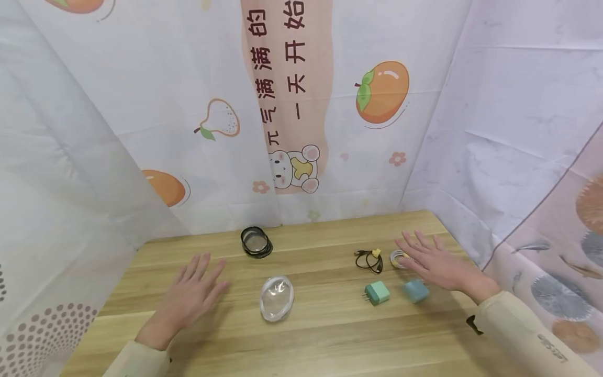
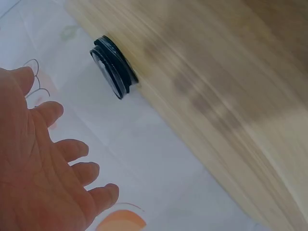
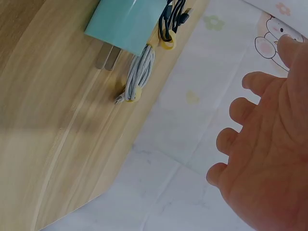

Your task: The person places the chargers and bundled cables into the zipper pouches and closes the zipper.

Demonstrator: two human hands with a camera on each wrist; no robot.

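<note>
My left hand (image 1: 189,293) is held over the left of the table with its fingers straight and holding nothing. Nearest to it are a white ring-shaped item (image 1: 277,299) with a clear middle and a similar black one (image 1: 256,242) at the back edge. On the other side my right hand (image 1: 440,264), fingers also extended, holds nothing and partly overlaps a light grey cable (image 3: 140,73) coiled in a yellow tie. Close by lie a blue plug charger (image 1: 416,290), a green plug charger (image 1: 377,292) and a black cable (image 1: 369,260) with a yellow tie.
The wooden table (image 1: 325,335) backs onto a white printed curtain (image 1: 301,204). More curtain hangs along the left side (image 1: 70,173) and the right side (image 1: 471,173).
</note>
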